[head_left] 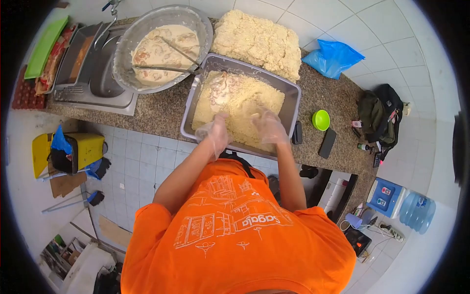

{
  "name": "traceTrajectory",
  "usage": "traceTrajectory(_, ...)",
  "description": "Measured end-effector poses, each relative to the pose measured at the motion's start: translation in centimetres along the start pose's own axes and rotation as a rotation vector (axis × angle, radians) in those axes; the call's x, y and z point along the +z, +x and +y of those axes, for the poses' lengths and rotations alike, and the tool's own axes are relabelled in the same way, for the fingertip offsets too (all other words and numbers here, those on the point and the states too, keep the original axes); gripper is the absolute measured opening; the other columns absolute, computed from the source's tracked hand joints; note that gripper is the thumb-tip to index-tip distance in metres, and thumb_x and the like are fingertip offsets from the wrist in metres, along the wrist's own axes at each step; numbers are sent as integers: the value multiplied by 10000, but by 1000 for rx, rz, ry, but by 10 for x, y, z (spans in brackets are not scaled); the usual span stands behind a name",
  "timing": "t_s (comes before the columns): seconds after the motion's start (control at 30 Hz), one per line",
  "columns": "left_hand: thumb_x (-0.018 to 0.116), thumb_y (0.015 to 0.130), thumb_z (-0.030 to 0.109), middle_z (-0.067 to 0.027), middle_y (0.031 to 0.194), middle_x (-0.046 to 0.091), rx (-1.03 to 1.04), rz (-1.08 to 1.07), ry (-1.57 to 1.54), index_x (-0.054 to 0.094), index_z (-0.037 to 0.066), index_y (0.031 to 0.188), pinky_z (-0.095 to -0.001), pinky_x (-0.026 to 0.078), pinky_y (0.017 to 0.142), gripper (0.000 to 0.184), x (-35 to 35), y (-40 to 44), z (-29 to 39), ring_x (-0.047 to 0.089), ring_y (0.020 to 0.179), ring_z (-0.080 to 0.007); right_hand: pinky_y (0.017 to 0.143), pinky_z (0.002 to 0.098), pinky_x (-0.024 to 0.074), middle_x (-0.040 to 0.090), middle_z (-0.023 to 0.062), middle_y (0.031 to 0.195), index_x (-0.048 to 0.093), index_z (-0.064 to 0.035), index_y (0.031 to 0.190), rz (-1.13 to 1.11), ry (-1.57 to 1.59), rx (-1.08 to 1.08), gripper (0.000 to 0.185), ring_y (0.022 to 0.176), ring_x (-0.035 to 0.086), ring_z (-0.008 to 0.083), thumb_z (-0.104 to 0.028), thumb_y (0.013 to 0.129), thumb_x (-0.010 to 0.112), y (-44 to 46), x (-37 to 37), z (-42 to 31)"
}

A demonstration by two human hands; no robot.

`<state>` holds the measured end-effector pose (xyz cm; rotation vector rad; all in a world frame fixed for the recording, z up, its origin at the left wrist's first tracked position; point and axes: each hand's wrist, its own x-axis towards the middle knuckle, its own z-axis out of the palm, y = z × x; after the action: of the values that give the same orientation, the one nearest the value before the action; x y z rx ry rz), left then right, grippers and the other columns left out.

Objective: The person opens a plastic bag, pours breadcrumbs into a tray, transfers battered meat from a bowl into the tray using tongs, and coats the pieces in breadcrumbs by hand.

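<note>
A grey plastic tub (293, 105) holds a bed of pale yellow breading crumbs (274, 95). Batter-coated raw meat (221, 90), apparently chicken, lies on the crumbs in the tub's left half. My left hand (215, 131), in a clear plastic glove, is at the tub's near left side with its fingers stretched toward the crumbs just below the meat. On the right, my right hand (270, 128), gloved too, reaches into the crumbs. Motion smears its fingers, so I cannot tell whether they hold crumbs.
Behind left stands a large metal basin (122, 73) of battered meat, with tongs (166, 67) across it. Breaded pieces (257, 36) are heaped behind the tub. A blue bag (333, 59), green bowl (320, 120) and phone (327, 143) lie rightward. The sink (105, 73) is far left.
</note>
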<state>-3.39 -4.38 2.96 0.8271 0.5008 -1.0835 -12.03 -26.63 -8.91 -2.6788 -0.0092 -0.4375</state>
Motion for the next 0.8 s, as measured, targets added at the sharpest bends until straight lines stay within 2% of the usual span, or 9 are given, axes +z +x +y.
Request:
traceTrajectory(0.03,371,905,417,-189,1506,319,-49,30,48,250,15,1458,-591,183,1120,694,2,9,-4,320,1371,-383,656,351,515,654,112,759,576,13,1118,-74,354,135,363,797,643,267,-255,874,558,-14,14,18)
traceTrajectory(0.23,337,925,419,-181,1441,424,-284,-17,105,393,25,1394,-531,296,1092,615,30,50,-43,430,1306,-325,709,451,506,664,223,955,661,-12,919,-559,163,577,204,815,646,375,-167,806,589,-22,-5,-31)
traceTrajectory(0.3,318,938,405,-181,1414,458,-365,-37,65,422,27,1377,-500,321,1090,589,31,82,-67,443,1296,-310,678,432,493,639,263,897,642,17,929,-439,174,476,231,776,648,364,-179,824,578,-18,-2,-39)
traceTrajectory(0.4,144,981,533,-146,1365,522,-240,55,189,424,66,1387,-484,285,1118,679,30,108,-86,469,1271,-312,672,433,487,646,263,903,651,14,911,-460,-21,427,249,779,647,376,-205,859,542,8,-31,-58)
traceTrajectory(0.47,272,977,377,-164,1328,541,-83,-138,-109,476,29,1329,-510,332,1085,534,48,74,-46,477,1261,-295,716,456,492,660,233,864,658,3,897,3,770,1124,281,821,639,408,-246,866,531,31,-59,-74)
traceTrajectory(0.6,292,973,374,-183,1366,493,-1,-249,-69,444,22,1341,-567,332,1061,532,42,44,4,461,1269,-334,745,423,488,675,200,895,657,-1,922,-143,432,840,344,849,645,349,-320,896,531,53,-72,-52)
traceTrajectory(0.67,317,941,370,-184,1397,423,3,259,-9,406,33,1331,-564,267,1109,523,45,13,17,451,1268,-344,759,429,469,666,205,898,676,-19,871,-21,63,406,255,877,635,338,-223,874,523,67,-73,-55)
traceTrajectory(0.77,349,932,347,-240,1371,388,-3,-4,-75,377,13,1341,-579,275,1093,528,-13,20,3,430,1232,-401,756,433,469,658,221,908,676,-21,874,97,81,196,239,888,620,382,-197,845,516,33,48,-16)
traceTrajectory(0.8,349,932,347,-240,1371,388,-3,-1,-76,377,13,1341,-579,275,1093,528,-19,12,3,430,1232,-401,933,413,438,646,193,1132,651,-14,1053,-706,215,405,322,1074,596,313,-234,867,507,84,26,4)
